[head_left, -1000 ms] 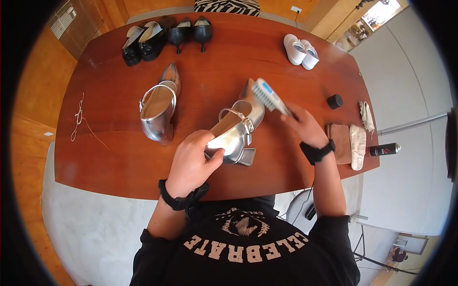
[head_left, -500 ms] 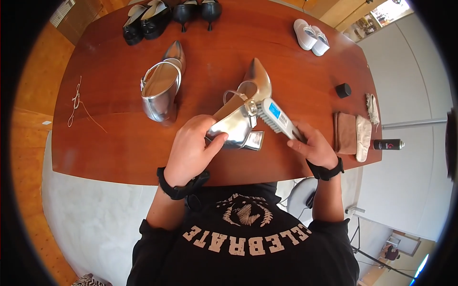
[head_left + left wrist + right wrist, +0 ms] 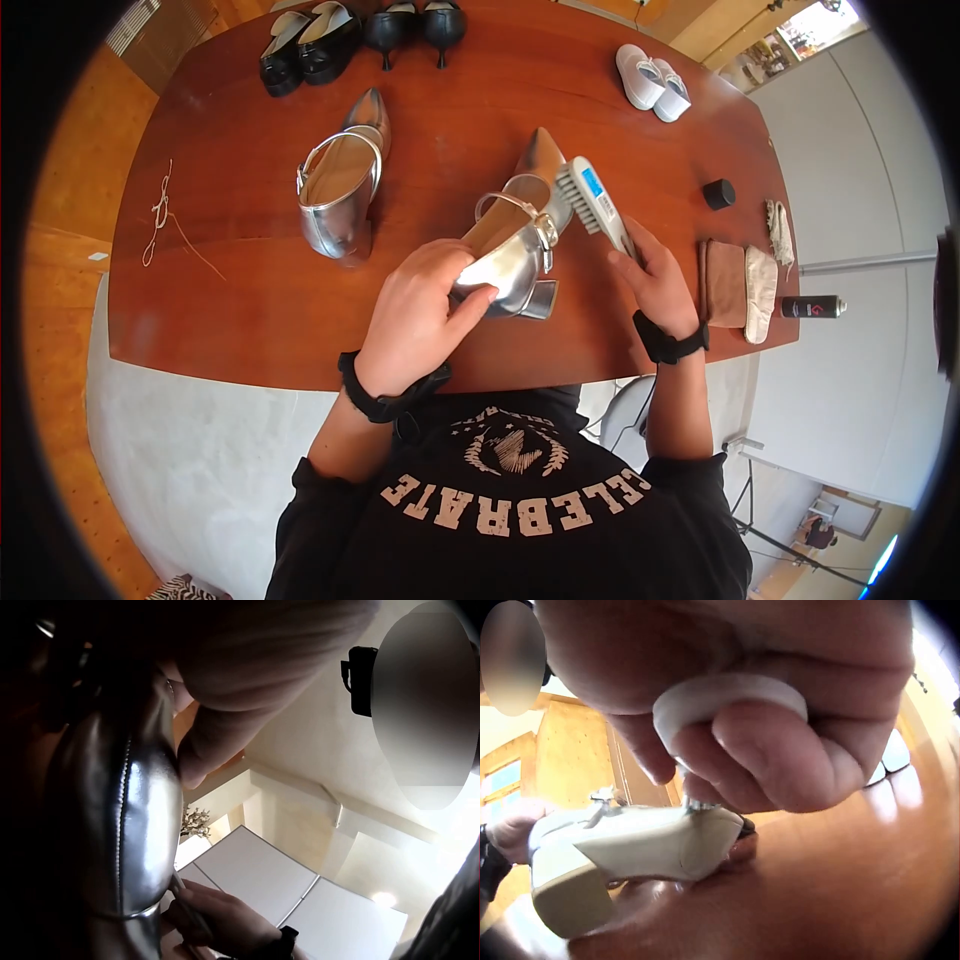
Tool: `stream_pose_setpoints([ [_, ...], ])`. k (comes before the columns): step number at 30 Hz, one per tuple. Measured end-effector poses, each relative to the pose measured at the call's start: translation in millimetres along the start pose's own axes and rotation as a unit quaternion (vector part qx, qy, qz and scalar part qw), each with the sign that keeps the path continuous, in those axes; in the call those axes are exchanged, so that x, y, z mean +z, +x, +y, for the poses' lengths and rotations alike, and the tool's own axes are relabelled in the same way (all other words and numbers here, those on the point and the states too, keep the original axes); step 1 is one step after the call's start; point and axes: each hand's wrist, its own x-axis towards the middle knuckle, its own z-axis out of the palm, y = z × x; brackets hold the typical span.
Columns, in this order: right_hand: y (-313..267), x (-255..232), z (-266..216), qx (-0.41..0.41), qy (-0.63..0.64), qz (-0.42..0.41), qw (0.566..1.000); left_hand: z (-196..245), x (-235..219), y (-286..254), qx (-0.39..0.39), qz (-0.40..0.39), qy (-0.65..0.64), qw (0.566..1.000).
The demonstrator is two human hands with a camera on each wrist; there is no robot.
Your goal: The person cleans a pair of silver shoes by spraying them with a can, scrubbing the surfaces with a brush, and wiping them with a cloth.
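My left hand (image 3: pixel 418 310) grips the heel end of a silver pointed-toe shoe (image 3: pixel 512 268), thumb on its outer side. The shoe has a buckled strap and a block heel (image 3: pixel 574 900), and its toe points away from me. My right hand (image 3: pixel 660 285) holds a white-handled brush (image 3: pixel 598 205) with a blue label. Its bristles (image 3: pixel 699 804) meet the shoe's upper toward the toe in the right wrist view. Left of these, the matching silver shoe (image 3: pixel 340 225) stands upright on the table. The left wrist view shows the held shoe's shiny stitched back (image 3: pixel 146 825) close up.
Black loafers (image 3: pixel 325 45) and black heels (image 3: pixel 440 30) stand at the table's far left, white shoes (image 3: pixel 645 80) at far right. On the right are a black cap (image 3: pixel 718 194), a brown cloth (image 3: pixel 722 285), a cream pad (image 3: pixel 760 295) and a spray can (image 3: pixel 812 307). A string (image 3: pixel 160 215) lies left.
The brush moves from near the toe back beside the buckle, then forward along the shoe's side again. The left hand keeps its grip; the held shoe shifts slightly right. The head view has tilted.
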Motion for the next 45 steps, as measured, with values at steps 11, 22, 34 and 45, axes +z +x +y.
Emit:
stream_pose_setpoints([
  [11, -8, -34, -16, 0.03, 0.006, -0.073, 0.997, 20, 16, 21, 0.078, -0.053, 0.07, 0.993],
  [22, 29, -30, -10, 0.022, -0.03, -0.022, 0.999, 31, 22, 24, 0.1, -0.038, 0.1, 0.989],
  [34, 69, -27, -3, -0.038, -0.072, -0.039, 0.996, 36, 26, 26, 0.104, -0.047, 0.134, 0.984],
  [45, 77, -41, -23, -0.05, -0.056, -0.142, 0.987, 33, 23, 22, 0.074, -0.039, 0.124, 0.989],
])
